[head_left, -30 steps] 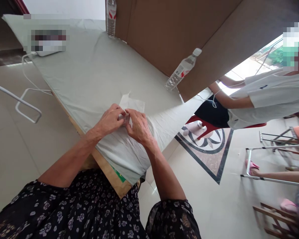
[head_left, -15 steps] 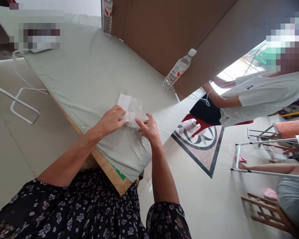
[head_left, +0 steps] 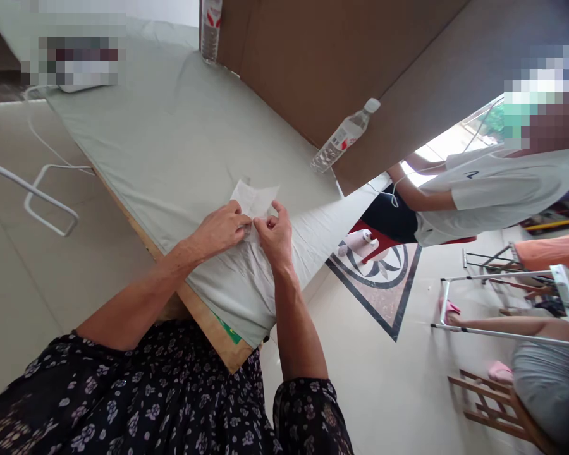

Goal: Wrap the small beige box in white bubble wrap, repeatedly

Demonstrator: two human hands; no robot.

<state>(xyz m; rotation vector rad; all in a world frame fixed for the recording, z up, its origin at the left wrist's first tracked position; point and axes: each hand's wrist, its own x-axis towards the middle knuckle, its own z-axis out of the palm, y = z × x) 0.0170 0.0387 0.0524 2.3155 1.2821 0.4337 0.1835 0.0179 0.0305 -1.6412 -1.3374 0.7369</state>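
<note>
Because the thin white sheet (head_left: 255, 199) looks light and easily creased, your touch on it should be gentle. It lies just beyond and between your fingers, over the cloth-covered surface (head_left: 146, 139), near the corner closest to you. Your right hand (head_left: 275, 240) is narrow, thumb and forefinger pinching at the sheet's near edge; a firm but shallow pinch would likely avoid a tear. Your left hand (head_left: 220, 229) is curled beside it with fingertips drawn in; you cannot tell from here exactly what they grip. Something clear shows between the hands, too small to identify, so feel for its edge rather than tugging. Work low, with your wrists steady, as the cloth is loosely wrinkled and may shift. The leaning bottle (head_left: 339, 144) by the cardboard (head_left: 313, 63) is well apart from your fingers.
</note>
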